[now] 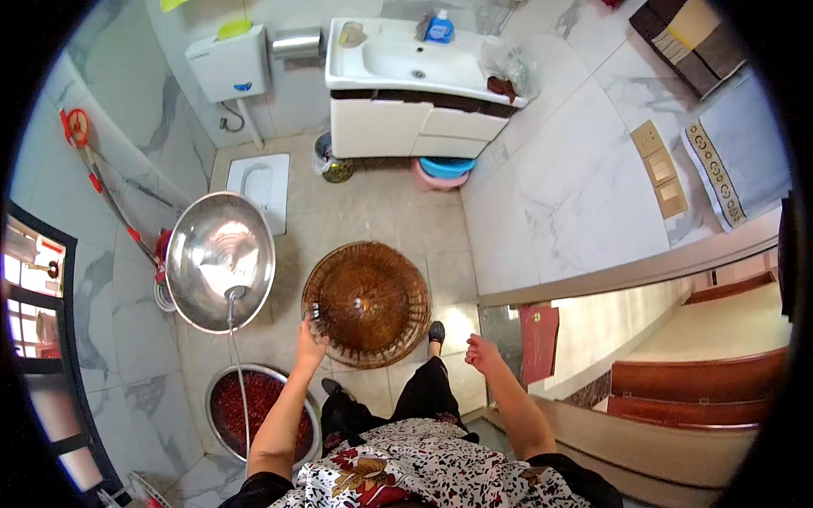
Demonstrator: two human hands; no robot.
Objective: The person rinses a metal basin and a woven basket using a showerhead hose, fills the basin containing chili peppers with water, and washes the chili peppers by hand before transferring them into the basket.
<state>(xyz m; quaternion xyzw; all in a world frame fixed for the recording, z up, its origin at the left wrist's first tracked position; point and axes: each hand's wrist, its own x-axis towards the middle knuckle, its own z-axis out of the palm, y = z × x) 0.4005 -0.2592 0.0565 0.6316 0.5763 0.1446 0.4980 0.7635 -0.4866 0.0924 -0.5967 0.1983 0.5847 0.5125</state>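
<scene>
My left hand [311, 343] is at the lower left rim of a round brown woven basket [366, 305], its fingers apart near the edge; whether it touches the rim is hard to tell. Out to the right of the basket, my right hand [482, 352] hangs in the air with its fingers curled, and anything inside them is too small to make out. A large shiny metal basin [222, 288] is left of the basket, with a shower head [235, 294] and its hose in it. Below it, a metal basin [212, 415] holds dark red contents, partly behind my left forearm.
A white sink cabinet [377, 125] stands at the back, with blue and pink basins [445, 173] beneath its right end. Beside it are a small trash bin [332, 161] and a squat toilet [260, 186]. A doorway opens at the right. Mops lean on the left wall.
</scene>
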